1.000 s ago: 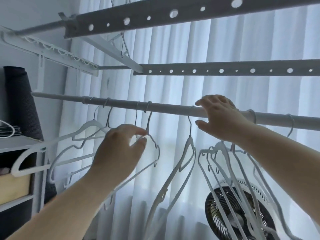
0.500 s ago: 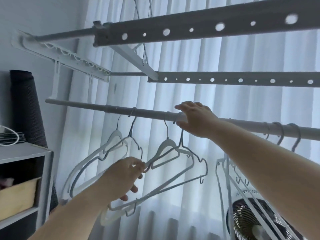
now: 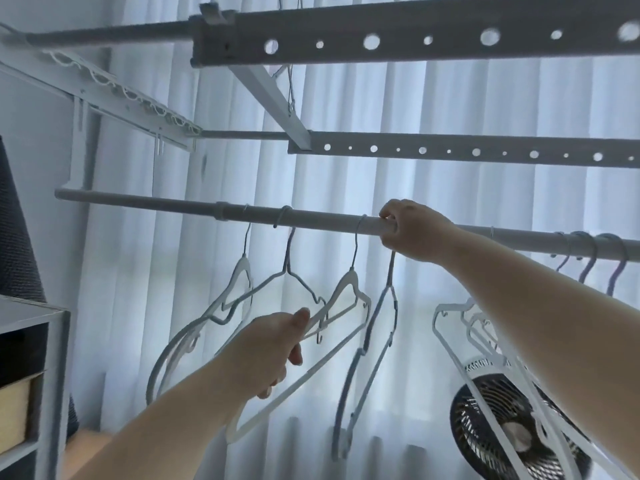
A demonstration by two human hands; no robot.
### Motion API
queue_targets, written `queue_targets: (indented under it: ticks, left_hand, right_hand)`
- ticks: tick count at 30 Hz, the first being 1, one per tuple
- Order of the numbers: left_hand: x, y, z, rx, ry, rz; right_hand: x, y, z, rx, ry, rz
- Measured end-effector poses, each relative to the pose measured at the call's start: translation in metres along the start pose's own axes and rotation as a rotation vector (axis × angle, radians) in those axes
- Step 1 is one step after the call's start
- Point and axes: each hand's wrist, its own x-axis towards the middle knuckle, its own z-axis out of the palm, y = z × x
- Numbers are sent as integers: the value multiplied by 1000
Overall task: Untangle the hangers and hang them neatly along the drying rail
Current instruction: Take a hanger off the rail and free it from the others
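Rail (image 3: 311,216) runs left to right, dipping slightly toward the right of view. Four hangers (image 3: 353,306) hang along its middle stretch; a tangled bunch (image 3: 485,334) sits further right, behind your right forearm, with several hooks crowded together.

Your left hand (image 3: 273,344) has its fingers closed on the shoulder of a white hanger, where it crosses the neighbouring wire hanger (image 3: 298,282). Your right hand (image 3: 412,230) is wrapped over the rail, fingers curled on the hook of the fourth hanger (image 3: 381,327).

Step in hand, as I read it: freeing and spacing these middle hangers.
- Lift the white shoulder clear of the wire notch before you pull sideways; dragging will likely snag the small lower hook.
- Hold the right hand steady on the hook so that it does not slide while the left works.
- Turn each hanger so its long axis lies along the rail.

Orientation now: hooks up, over the rail. The bodies slant down and to the left, long axes skewed. The fourth hanger is nearly edge-on, its long axis close to vertical in view.
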Motion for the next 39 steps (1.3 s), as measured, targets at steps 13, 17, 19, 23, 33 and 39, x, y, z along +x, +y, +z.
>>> queue_targets:
  ticks: [13, 17, 19, 23, 33, 39]
  left_hand:
    - [10, -5, 1, -40, 33, 130]
    - [10, -1, 4, -33, 37, 135]
    - [11, 0, 6, -28, 36, 132]
    - [11, -2, 6, -16, 83, 121]
    - [-11, 24, 15, 382, 337, 331]
    - [-18, 63, 51, 588, 147, 319]
  right_hand:
    - [-16, 14, 0, -139, -2, -68]
    - [-19, 18, -1, -114, -2, -86]
    - [-18, 21, -4, -84, -5, -89]
    - [-17, 26, -5, -55, -25, -111]
    - [-21, 34, -8, -61, -54, -141]
    - [-26, 49, -13, -74, -52, -100]
